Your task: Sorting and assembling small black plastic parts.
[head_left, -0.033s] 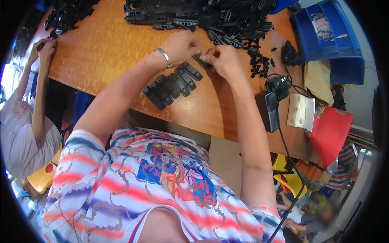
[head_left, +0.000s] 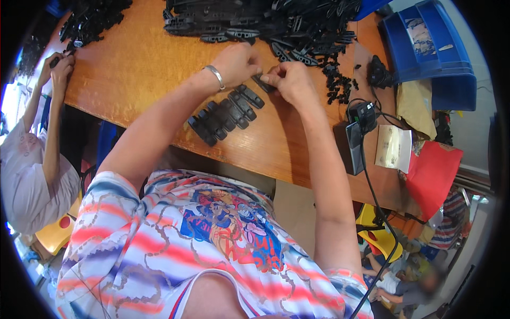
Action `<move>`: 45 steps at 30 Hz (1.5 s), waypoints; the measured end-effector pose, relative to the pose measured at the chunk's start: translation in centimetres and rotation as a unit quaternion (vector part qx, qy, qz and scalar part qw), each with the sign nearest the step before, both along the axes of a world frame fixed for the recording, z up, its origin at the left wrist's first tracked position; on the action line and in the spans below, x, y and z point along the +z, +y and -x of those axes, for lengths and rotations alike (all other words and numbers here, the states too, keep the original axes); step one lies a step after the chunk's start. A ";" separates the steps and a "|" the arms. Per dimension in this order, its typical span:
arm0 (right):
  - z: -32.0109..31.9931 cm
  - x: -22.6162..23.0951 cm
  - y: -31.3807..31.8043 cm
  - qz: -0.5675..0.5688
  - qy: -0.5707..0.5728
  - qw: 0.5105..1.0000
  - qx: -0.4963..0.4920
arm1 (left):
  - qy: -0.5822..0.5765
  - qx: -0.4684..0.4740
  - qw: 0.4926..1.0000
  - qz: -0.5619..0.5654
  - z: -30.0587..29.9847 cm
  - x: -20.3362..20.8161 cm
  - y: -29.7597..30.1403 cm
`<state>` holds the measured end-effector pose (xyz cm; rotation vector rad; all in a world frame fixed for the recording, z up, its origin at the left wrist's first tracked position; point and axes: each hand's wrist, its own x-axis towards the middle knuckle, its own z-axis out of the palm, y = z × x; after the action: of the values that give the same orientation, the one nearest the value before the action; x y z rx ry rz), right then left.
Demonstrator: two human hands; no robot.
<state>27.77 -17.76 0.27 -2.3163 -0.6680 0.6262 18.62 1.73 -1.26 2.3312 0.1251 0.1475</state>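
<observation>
A small elongated black plastic part [head_left: 263, 83] is held low over the wooden table between my two hands. My right hand [head_left: 294, 84] pinches it, thumb on top. The fingertips of my left hand [head_left: 237, 63] are closed at its upper left end; what exactly they grip is partly hidden. Just nearer to me, several similar black plastic parts [head_left: 226, 115] lie side by side in a slanting row. Beyond my hands spreads a large heap of black plastic pieces [head_left: 239, 21]. Tiny black pieces [head_left: 336, 80] are scattered right of my right hand.
On the right stand a blue bin [head_left: 430, 69], a dark box with a black adapter [head_left: 364, 114] and cable, a small carton [head_left: 393, 147] and a red sheet [head_left: 435, 170]. At the left, another person's hands [head_left: 59, 66] work beside another black heap [head_left: 93, 21].
Both hands and the held black part have shifted very slightly toward me. The row of parts stays as it was.
</observation>
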 end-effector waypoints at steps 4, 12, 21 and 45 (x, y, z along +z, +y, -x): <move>1.6 0.7 0.0 -0.003 -0.062 0.998 0.007 | -0.020 -0.019 0.999 -0.018 0.2 -0.8 0.2; 2.8 -0.6 -4.0 -0.094 -0.226 0.970 0.006 | -0.186 -0.007 0.974 -0.125 1.8 0.5 2.1; -0.9 -0.4 -5.9 0.059 -0.314 0.947 -0.042 | -0.236 0.020 0.936 -0.260 -0.3 1.5 3.3; 3.1 -1.8 -1.5 -0.186 -0.246 0.950 -0.041 | -0.089 -0.012 0.994 -0.058 0.9 -0.7 -0.5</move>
<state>24.68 -19.21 -1.58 -2.1268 -0.8254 -0.1266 17.69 1.25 -1.95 2.4214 -0.0005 0.3581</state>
